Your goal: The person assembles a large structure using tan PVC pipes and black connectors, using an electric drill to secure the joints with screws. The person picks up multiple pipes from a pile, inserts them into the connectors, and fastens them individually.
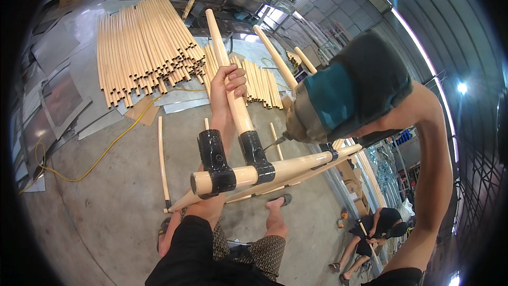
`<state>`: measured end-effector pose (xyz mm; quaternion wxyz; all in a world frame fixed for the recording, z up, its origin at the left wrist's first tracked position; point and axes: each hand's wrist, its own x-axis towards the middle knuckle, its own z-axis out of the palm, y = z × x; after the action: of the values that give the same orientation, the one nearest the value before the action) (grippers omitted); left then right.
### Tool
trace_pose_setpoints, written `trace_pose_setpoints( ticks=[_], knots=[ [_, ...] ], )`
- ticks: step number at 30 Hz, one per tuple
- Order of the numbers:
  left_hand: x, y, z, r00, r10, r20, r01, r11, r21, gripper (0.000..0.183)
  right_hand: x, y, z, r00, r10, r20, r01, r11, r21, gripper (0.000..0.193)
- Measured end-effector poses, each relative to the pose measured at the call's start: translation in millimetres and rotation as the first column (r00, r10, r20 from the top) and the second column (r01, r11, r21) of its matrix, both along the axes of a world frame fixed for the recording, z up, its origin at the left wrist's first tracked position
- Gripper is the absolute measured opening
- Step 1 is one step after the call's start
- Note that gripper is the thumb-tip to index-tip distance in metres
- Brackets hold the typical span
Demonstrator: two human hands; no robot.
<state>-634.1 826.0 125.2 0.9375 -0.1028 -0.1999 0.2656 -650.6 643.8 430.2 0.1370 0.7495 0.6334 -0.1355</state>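
My left hand (228, 83) is wrapped round a cream-coloured tube (217, 34) that slants upward. The tube's lower end sits in a black clamp joint (252, 148), which is fixed round a thicker-looking cross tube (288, 167). Beside it on the cross tube is another black joint (213, 151), its socket holding no tube. At the right, my right hand (394, 118) grips a teal and black cordless impact driver (330, 95), the fingers partly hidden behind its body. The driver's bit (276, 142) points at the side of the tube-bearing joint; whether it touches a screw is unclear.
Many cream tubes (140, 47) lie piled at the far left on metal sheets (58, 47). A yellow cord (114, 145) crosses the concrete floor. The tube frame (328, 167) extends right. At the lower right, another person (383, 222) bends over a tube.
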Motion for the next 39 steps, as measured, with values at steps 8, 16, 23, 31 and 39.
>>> trace_pose_setpoints(
  ticks=[8,16,23,31,39],
  knots=[
    [0,-6,5,1.0,0.01,-0.026,-0.009,0.999,0.033,0.012,1,-8,0,0.998,-0.046,-0.054,0.048,0.998,0.046,0.04],
    [-5,-3,8,0.999,0.011,-0.039,-0.01,0.999,0.034,0.012,9,-1,-1,0.993,0.088,0.083,-0.085,0.996,-0.039,0.071],
    [3,-8,3,0.999,0.0,0.052,-0.001,1.0,0.022,0.016,4,0,-1,0.985,-0.155,0.076,0.158,0.986,-0.05,0.068],
    [-7,2,7,0.999,0.02,-0.03,-0.018,0.998,0.064,0.018,11,3,-11,0.996,-0.012,-0.09,0.022,0.993,0.112,0.047],
    [-7,10,-4,0.999,0.002,0.041,-0.005,0.998,0.06,0.014,13,6,-15,0.993,-0.046,-0.107,0.054,0.996,0.074,0.05]
  ],
)
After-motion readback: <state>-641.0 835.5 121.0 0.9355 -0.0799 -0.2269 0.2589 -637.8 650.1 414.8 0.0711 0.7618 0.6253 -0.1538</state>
